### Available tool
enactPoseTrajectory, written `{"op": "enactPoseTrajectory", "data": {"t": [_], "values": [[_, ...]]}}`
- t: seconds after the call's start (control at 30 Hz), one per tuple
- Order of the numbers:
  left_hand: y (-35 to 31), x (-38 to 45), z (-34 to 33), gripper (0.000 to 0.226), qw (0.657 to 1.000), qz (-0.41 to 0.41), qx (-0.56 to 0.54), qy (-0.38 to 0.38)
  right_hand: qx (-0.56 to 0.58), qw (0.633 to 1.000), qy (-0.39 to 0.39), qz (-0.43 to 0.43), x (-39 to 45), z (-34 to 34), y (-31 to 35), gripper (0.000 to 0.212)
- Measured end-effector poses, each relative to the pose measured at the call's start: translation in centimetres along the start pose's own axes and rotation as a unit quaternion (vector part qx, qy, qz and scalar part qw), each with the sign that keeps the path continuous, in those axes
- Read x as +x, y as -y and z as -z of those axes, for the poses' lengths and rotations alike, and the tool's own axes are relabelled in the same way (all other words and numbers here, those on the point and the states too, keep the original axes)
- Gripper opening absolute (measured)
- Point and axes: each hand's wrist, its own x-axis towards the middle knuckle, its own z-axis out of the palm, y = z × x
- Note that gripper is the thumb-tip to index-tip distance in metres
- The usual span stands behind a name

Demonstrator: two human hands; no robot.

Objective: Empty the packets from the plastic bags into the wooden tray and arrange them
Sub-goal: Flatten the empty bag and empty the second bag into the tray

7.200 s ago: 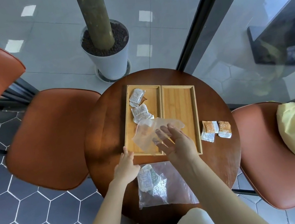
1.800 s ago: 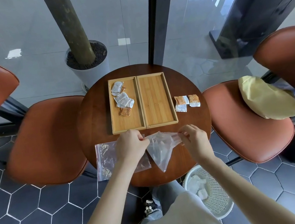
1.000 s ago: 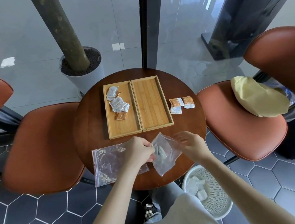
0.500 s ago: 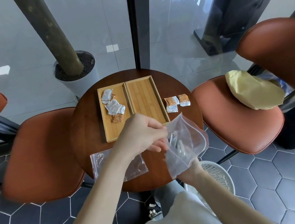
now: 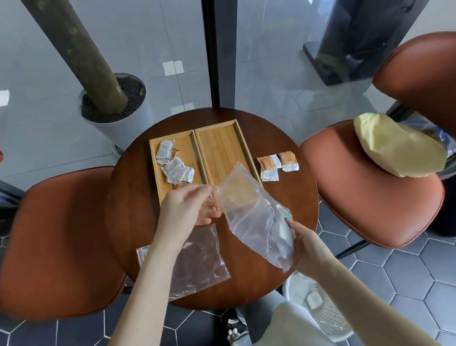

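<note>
Right hand cupped the lower end of a clear zip-top plastic bag, fingers curled around it from underneath. Left hand pinched the bag's upper edge near the mouth, thumb against fingertips. Bag was held tilted in the air, mouth over the near end of the two-compartment wooden tray on the round dark-wood surface; a few pale packets showed through the film near the right hand (count not readable).

Left compartment held a loose pile of white paper packets. Right compartment looked bare where visible, though the bag hid its near end. Two orange-and-white packets lay on the surface just beside the tray's right edge, outside it. A second flat clear bag lay on the surface under the left forearm, contents unclear.

Risks, as I judged them:
- Mouth sat at the tray's near rim, so a fast tip could drop packets onto the surface, not into a compartment.
- Packets could cling inside the film and need a shake, scattering them.
- A white mesh waste basket stood on the floor below the surface edge; anything sliding off could land in it.
</note>
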Motion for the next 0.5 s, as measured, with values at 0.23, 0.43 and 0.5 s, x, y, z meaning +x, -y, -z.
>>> {"op": "enactPoseTrajectory", "data": {"t": [0.23,0.43,0.5], "values": [[8.7,5.7,-1.1,0.035,0.966,0.063,0.249,-0.010,0.030,0.982,-0.184,0.023,4.2,-1.2,2.0,0.031],[13.4,9.2,-1.9,0.059,0.893,0.111,0.431,0.069,0.002,0.958,-0.282,0.053,6.8,-4.1,4.3,0.009],[14.4,9.7,-2.0,0.065,0.862,0.129,0.481,0.089,-0.017,0.951,-0.300,0.067,7.5,-5.1,5.1,0.009]]}}
